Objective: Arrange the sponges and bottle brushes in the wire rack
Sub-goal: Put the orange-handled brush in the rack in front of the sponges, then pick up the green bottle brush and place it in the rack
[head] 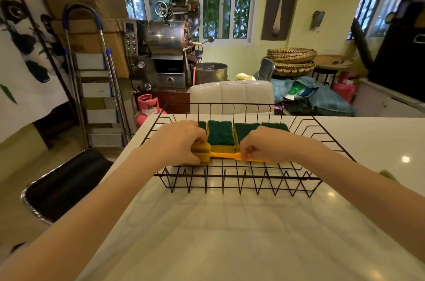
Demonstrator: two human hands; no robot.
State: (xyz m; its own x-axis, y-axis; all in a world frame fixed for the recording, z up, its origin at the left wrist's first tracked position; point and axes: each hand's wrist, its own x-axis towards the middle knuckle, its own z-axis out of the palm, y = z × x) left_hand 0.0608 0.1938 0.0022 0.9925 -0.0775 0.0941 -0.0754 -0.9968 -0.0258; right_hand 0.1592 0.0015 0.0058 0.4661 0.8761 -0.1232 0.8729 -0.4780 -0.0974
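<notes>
Black wire rack sat on the pale worktop. A row of green-topped sponges lay along its floor, packed side by side. In front of them, an orange bottle brush lay across the rack, parallel to the row.

Left hand: fingers closed around the yellow sponge head at the brush's left end. Right hand: fingers pinched on the orange handle partway along. Both hands were inside the rack.

Risks, as judged:
- The brush lay touching the front edge of the sponge row; pushing it further back could shove or tilt the sponges out of line.
- The rack floor is open wire; the thin handle could slip into a gap and sit crooked, or snag when slid.
- The rack looked light and unanchored; a sideways pull with both hands could skate it over the smooth worktop.

Labels: no brand or writing readable on sponges, brush or rack. Background items were too blurred to read.
</notes>
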